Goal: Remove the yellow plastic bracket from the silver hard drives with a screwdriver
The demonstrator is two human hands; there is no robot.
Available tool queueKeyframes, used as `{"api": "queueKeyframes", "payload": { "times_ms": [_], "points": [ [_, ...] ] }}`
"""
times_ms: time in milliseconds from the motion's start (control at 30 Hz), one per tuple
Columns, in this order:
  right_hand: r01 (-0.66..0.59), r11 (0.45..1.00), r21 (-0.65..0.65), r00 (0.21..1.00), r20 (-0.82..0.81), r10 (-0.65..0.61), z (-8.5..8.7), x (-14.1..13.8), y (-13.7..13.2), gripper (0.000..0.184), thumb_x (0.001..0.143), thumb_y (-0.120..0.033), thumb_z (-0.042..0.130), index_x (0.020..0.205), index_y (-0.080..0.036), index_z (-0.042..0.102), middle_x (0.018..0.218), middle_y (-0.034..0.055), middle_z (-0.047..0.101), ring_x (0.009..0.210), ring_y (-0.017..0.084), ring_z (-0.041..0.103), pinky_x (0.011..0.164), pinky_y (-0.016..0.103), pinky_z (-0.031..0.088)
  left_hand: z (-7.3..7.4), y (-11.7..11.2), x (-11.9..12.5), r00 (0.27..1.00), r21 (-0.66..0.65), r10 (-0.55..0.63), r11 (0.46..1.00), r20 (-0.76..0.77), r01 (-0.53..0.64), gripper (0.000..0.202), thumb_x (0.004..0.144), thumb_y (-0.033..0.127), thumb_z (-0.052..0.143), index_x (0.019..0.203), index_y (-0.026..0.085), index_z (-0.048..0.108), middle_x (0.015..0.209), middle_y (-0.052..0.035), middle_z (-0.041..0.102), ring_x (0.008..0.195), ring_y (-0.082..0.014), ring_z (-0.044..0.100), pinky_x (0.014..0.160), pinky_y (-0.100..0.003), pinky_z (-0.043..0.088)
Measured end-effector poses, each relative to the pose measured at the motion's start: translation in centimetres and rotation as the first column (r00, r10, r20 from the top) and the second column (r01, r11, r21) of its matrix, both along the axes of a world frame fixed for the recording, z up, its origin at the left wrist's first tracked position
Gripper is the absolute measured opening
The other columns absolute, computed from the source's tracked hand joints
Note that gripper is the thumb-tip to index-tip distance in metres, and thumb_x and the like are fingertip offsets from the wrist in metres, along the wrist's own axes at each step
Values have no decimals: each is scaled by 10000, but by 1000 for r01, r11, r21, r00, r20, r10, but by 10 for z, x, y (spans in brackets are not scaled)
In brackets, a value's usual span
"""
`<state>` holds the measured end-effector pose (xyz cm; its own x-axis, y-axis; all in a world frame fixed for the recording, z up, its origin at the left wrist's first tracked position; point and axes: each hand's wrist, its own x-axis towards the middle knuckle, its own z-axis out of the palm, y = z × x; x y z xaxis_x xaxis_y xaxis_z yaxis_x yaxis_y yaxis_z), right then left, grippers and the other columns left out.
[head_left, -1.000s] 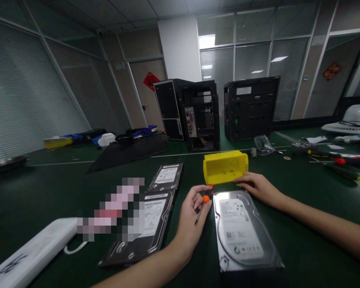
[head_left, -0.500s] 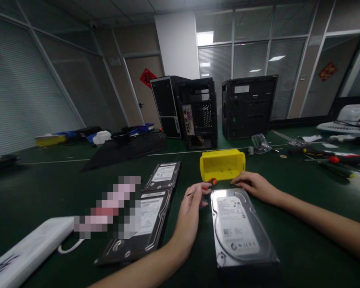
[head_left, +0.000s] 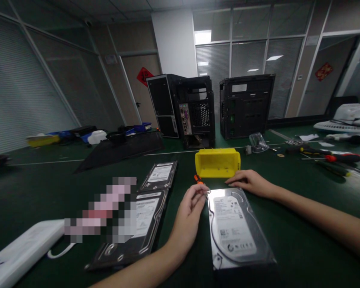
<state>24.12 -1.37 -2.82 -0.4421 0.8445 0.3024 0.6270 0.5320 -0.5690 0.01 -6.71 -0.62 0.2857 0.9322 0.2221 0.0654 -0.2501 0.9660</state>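
A silver hard drive (head_left: 234, 228) lies label up on the green table in front of me. My left hand (head_left: 189, 216) pinches a small orange-handled screwdriver (head_left: 199, 182), its tip at the drive's far left corner. My right hand (head_left: 250, 182) rests with fingers flat on the table at the drive's far right corner, holding nothing. Just behind both hands stands a yellow plastic bin (head_left: 217, 162).
Two more hard drives (head_left: 144, 218) (head_left: 159, 175) lie to the left, beside a white box (head_left: 21, 254). Two open black computer cases (head_left: 195, 110) (head_left: 246, 105) stand at the back. Screwdrivers (head_left: 333, 157) lie at the right, a black panel (head_left: 120, 149) at the back left.
My left hand has turned the screwdriver so its handle now points away, with the tip at the drive's corner. The right hand has hardly moved.
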Motion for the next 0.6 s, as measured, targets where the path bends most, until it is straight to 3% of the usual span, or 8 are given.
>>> {"api": "queueKeyframes", "payload": {
  "times_ms": [167,467,533,600],
  "points": [
    [64,998,14,997,-33,-63,-3,2,-2,275,800,-309,538,1024,-195,648,814,34,652,629,140,546,556,269,411,3,-2,-1,990,40,18,999,-143,-13,179,865,248,387,879,196,558,950,-31,558,977,-199,506,890,-324,361],
    [94,994,58,992,-92,-88,-2,3,-5,178,796,-268,545,868,-187,687,790,35,619,695,147,556,624,273,438,4,-5,2,989,31,-14,999,-150,19,160,863,267,404,874,197,547,905,-25,546,932,-192,505,851,-307,371],
    [158,982,104,984,-104,-147,-2,4,-6,188,804,-277,533,884,-190,679,807,43,580,706,155,539,643,294,442,6,-6,3,993,1,-16,1000,-114,16,182,874,310,399,917,198,536,926,-24,543,940,-187,505,855,-300,375],
    [293,934,205,954,-126,-271,-2,6,-7,191,802,-288,531,887,-203,679,870,61,523,745,170,521,665,318,447,7,-7,4,997,-16,-18,1000,-73,17,222,884,355,384,968,204,524,966,-23,540,968,-183,500,872,-295,372]
  ]
}}
